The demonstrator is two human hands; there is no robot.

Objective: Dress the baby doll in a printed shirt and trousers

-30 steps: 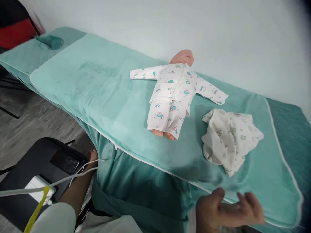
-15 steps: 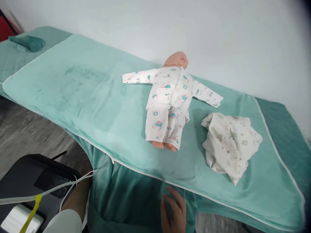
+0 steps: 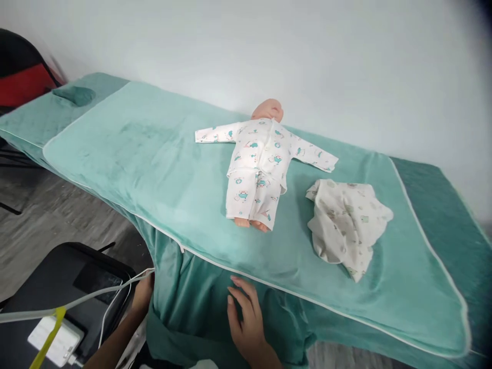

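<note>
Doll (image 3: 257, 148) lies on the bed (image 3: 161, 169), left of the cloth (image 3: 348, 220). Right hand (image 3: 246, 320) is loosely spread, empty; for the left hand (image 3: 143, 291), I cannot tell. Lifting that arm could snag the cable (image 3: 92, 296).

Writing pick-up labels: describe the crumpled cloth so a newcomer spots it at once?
Find the long green-covered bed against the white wall. On it lies a dressed doll; the cloth is just right of its legs in the picture. Unlike the doll's laid-out, teal-printed clothes, it is a rumpled, off-white heap with a muted print.
</note>
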